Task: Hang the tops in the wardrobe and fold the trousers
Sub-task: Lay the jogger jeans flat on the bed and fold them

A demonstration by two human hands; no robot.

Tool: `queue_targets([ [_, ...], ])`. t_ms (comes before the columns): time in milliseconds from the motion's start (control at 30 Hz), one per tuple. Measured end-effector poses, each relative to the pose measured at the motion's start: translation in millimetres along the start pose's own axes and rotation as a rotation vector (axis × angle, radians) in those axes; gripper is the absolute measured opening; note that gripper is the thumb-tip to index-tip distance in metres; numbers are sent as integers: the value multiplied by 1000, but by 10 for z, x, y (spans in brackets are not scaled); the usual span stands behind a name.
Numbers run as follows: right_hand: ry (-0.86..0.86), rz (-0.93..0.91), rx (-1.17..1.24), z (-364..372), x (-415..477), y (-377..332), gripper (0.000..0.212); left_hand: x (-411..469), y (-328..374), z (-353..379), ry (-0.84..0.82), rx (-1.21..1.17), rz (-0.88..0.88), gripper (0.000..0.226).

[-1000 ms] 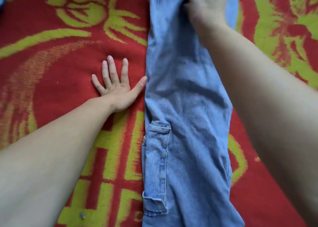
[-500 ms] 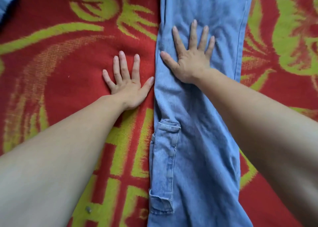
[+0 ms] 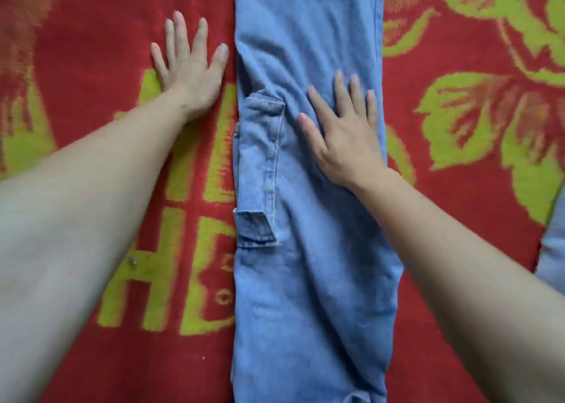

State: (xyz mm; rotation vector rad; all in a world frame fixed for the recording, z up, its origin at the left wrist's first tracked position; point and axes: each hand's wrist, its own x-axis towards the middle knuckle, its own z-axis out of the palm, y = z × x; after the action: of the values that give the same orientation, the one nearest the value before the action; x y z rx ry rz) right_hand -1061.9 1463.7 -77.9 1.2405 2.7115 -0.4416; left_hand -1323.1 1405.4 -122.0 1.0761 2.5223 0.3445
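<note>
Light blue denim trousers (image 3: 308,280) lie flat in a long strip down the middle of the view, legs stacked, with a cargo pocket (image 3: 260,170) on their left edge. My right hand (image 3: 342,130) presses flat on the denim beside the pocket, fingers straight and spread. My left hand (image 3: 189,66) rests flat on the red blanket just left of the trousers, thumb close to the denim edge. Both ends of the trousers run out of view.
A red blanket (image 3: 458,249) with yellow-green flower shapes and lettering covers the whole surface. Another piece of light blue cloth (image 3: 552,249) shows at the right edge. A small grey speck (image 3: 132,261) lies on the blanket under my left forearm.
My right hand has slid down the trousers from the far end toward me, fingers now flat beside the pocket. The left hand has stayed flat on the blanket. The view shifted nearer.
</note>
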Motion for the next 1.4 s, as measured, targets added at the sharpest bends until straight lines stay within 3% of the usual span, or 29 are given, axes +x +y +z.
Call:
queue_targets([
  [133,165,250,104,229,-948,179,62,-1368,58,236,63,-291,18,58],
  [267,191,473,274,334,-1798,241,71,-2806,99,420,-15,-491,-121,58],
  [433,86,600,478,438,-2695,201,69,-4002,155,525,-78,-419,-240,80],
  [567,-83,683,626,571,-3388,192,65,-4606,77,604,-141,-462,-369,70],
  [700,-290,598,608,758,-3965,84,61,-5022,7,660,-198,-561,-481,70],
  [833,-292,674,759,790,-4213,93,55,-5292,72,646,-232,-633,-500,75],
  [967,-315,629,992,617,-4479,115,62,-5568,176,593,-232,-716,-521,59],
  [1133,-288,710,1417,261,-4922,29,52,-6160,408,368,-211,-1119,-654,93],
  [1267,-254,801,1404,160,-5304,91,42,-6525,462,318,-282,-1083,-666,41],
  [1400,-334,890,1326,260,-5767,201,41,-6892,441,325,-406,-982,-756,24],
])
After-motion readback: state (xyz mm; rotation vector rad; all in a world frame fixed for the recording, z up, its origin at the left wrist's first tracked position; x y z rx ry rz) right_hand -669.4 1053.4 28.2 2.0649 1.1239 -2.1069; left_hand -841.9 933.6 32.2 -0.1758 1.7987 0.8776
